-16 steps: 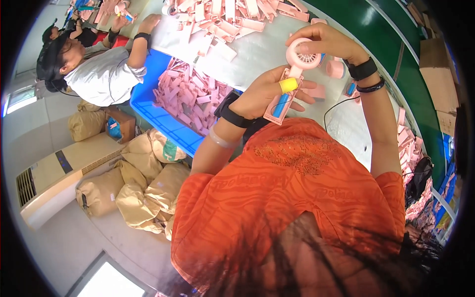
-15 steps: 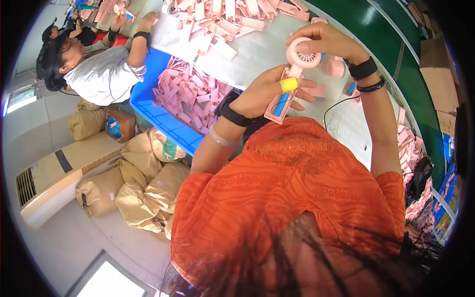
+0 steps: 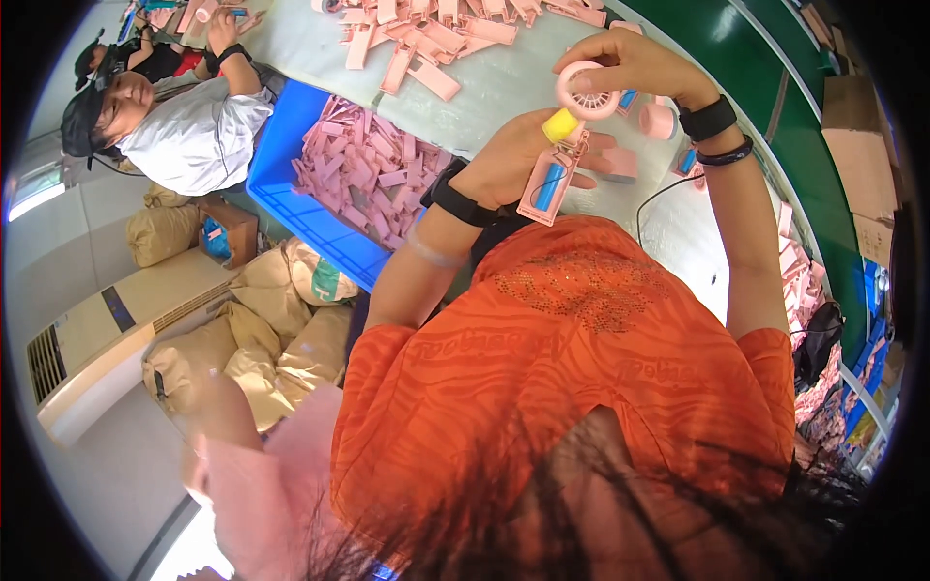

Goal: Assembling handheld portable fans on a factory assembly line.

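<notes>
A pink handheld fan lies across my left hand (image 3: 506, 163), its open handle shell (image 3: 536, 201) showing a blue cylindrical battery (image 3: 550, 184) and a thin dark wire. My left thumb, wrapped in a yellow cover (image 3: 560, 124), presses near the neck, and the other fingers pass beneath. From above, my right hand (image 3: 644, 68) is closed round the round grilled fan head (image 3: 593, 92), thumb across its face. Just right of the fan, a pink cylindrical part (image 3: 658, 121) and other pink pieces with blue batteries (image 3: 689, 161) rest on the table.
Loose pink shells (image 3: 436, 44) are heaped on the far table (image 3: 504, 77). A blue bin (image 3: 315, 218) of pink parts stands left, by a co-worker in white (image 3: 194, 145). Another person in pink (image 3: 271, 484) is at lower left. Tan sacks (image 3: 262, 358) and cartons (image 3: 857, 145) flank me.
The fan has shifted slightly in my hands, its head tilting and my left thumb sliding up to the neck. A person in pink has come in at lower left. The co-worker's arm has moved left.
</notes>
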Available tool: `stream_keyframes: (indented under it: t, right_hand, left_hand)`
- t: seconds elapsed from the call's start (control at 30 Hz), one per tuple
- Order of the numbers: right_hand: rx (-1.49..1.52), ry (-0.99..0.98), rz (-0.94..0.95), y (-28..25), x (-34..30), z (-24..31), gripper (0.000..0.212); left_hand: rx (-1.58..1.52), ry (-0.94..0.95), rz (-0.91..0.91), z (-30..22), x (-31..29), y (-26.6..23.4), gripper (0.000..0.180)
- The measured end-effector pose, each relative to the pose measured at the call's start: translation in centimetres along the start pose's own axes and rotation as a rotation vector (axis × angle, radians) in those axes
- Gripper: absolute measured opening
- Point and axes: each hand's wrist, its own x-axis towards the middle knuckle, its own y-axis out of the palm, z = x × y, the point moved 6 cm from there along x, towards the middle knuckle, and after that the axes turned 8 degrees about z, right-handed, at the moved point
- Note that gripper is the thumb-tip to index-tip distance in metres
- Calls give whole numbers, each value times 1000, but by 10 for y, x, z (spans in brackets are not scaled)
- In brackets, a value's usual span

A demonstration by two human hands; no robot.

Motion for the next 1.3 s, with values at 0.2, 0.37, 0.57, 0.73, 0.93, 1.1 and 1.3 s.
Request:
stream_keyframes:
  t: [0.2, 0.37, 0.57, 0.73, 0.93, 1.1, 1.3]
  right_hand:
    - [0, -54, -54, 2, 3, 7, 36]
    - [-84, -98, -74, 1, 13, 0, 32]
    - [-86, -200, -188, -3, 11, 3, 31]
    - [218, -272, -393, -5, -1, 4, 46]
    - [201, -2, -498, 14, -44, -73, 32]
    - [242, 211, -377, 46, -68, -128, 26]
    - [238, 164, -365, 39, -18, -120, 24]
  left_hand:
    - [-64, 2, -26, -6, 11, -15, 52]
    - [-84, 46, -90, -15, 24, -24, 54]
    - [28, 65, -125, -30, 28, -23, 51]
    - [84, 194, -234, -37, 28, -36, 43]
    - [-186, 524, -480, -35, -18, -94, 41]
    - [-259, 595, -657, -23, -71, -134, 53]
    - [-313, 664, -765, -9, -86, -147, 45]
